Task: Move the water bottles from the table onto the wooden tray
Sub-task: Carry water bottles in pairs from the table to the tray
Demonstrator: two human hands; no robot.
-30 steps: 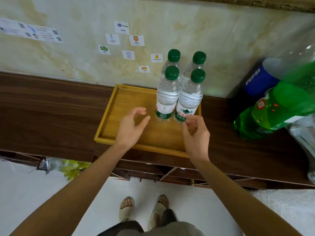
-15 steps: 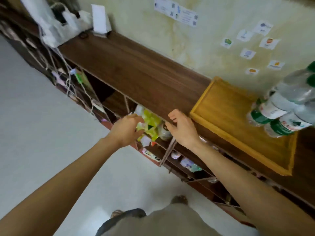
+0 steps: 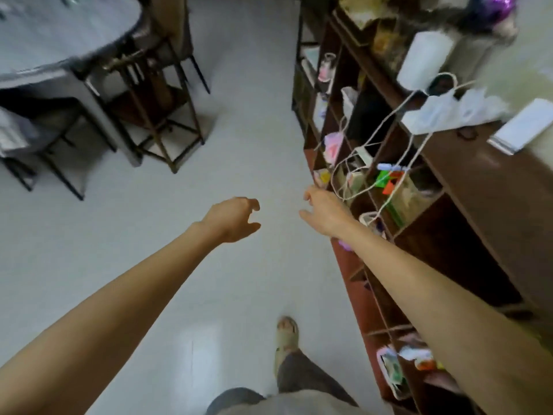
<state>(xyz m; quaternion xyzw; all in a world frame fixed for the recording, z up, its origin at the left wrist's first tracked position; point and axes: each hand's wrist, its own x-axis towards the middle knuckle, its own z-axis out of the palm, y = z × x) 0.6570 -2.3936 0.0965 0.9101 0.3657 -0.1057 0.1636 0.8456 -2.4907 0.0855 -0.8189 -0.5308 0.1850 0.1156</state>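
Neither the water bottles nor the wooden tray are in view. My left hand (image 3: 233, 221) hangs over the white floor with its fingers loosely curled and apart, holding nothing. My right hand (image 3: 324, 212) is stretched forward beside the dark wooden shelf unit (image 3: 478, 205), fingers apart and empty, close to the white cords that dangle from the shelf top.
A grey table (image 3: 59, 46) with chairs and a wooden stool (image 3: 158, 115) stands at the upper left. The shelf unit runs along the right, its cubbies full of small items, with a white roll (image 3: 425, 59) and plastic bags on top. White floor (image 3: 239, 130) lies between them.
The view has swung left, away from the tray with several bottles on it, to the floor and the table. Both hands have left the tray and now hang empty in the air.
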